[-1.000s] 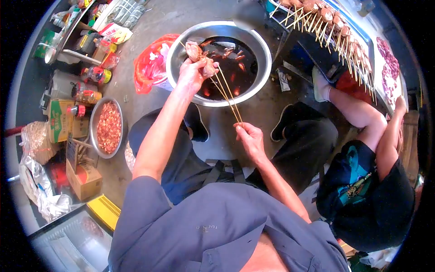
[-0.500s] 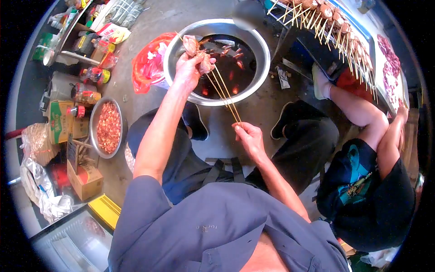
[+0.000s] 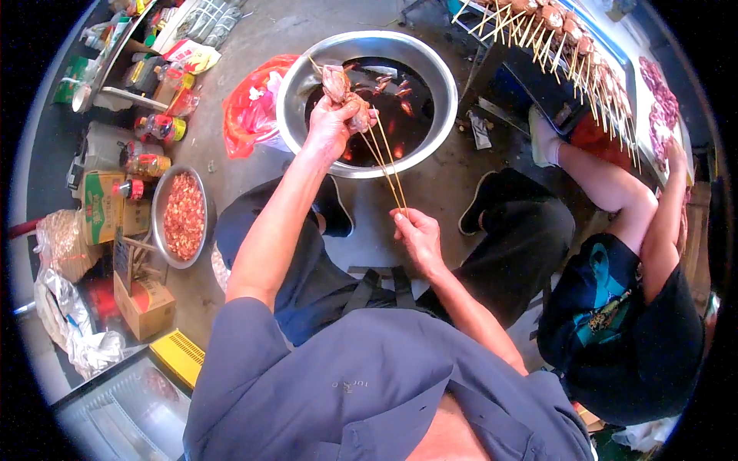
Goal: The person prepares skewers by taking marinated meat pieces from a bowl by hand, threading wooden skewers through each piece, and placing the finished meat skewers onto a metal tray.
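Observation:
My left hand (image 3: 329,129) is closed around reddish-brown pieces of meat (image 3: 336,83) threaded on thin bamboo skewers (image 3: 383,157). It is over the left side of a large metal basin (image 3: 450,100), which holds dark liquid with more meat pieces (image 3: 382,83) in it. Lower down, in front of my lap, my right hand (image 3: 419,238) pinches the near ends of these skewers between thumb and fingers. The skewers slant from the meat down to the right hand. My left fingers partly cover the meat.
Beside the basin lies a red plastic bag (image 3: 246,115). A metal bowl of chopped reddish food (image 3: 184,215) stands at left, near bottles (image 3: 161,127) and boxes (image 3: 146,307). Rows of skewered meat (image 3: 573,38) lie on the table at upper right, where another person's arm (image 3: 669,215) reaches.
My left hand and the meat have shifted slightly right, so the skewers stand a little steeper. The right hand stays almost in place. The other person's hand has moved up toward the meat pile.

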